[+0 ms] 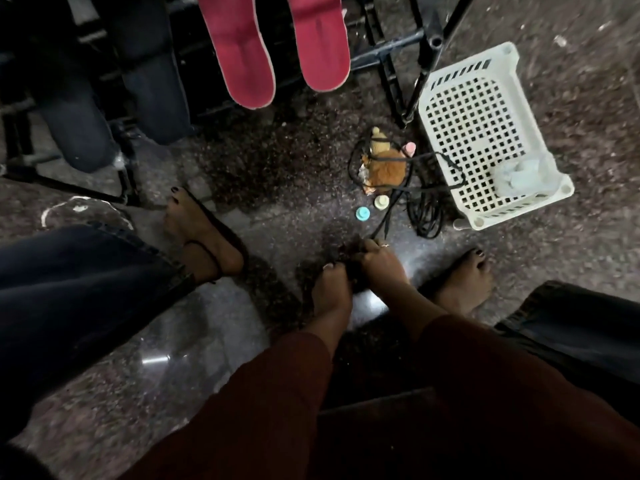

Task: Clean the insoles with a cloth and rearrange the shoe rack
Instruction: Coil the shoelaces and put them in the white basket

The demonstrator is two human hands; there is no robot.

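Two red insoles [239,53] are hanging from the black shoe rack [388,49] at the top, well apart from your hands. You are curling the fingers of your left hand [330,289] and right hand [381,268] around a dark bundle [353,275] on the floor [277,188]. It is too dim to identify. A black lace [384,223] is running from it toward the white basket [485,133].

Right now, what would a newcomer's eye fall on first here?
Two red insoles jut from the dark rack at top centre, by far the brightest things. A white perforated basket sits on the floor at right; low centre, left grip and right grip pinch a black cord.
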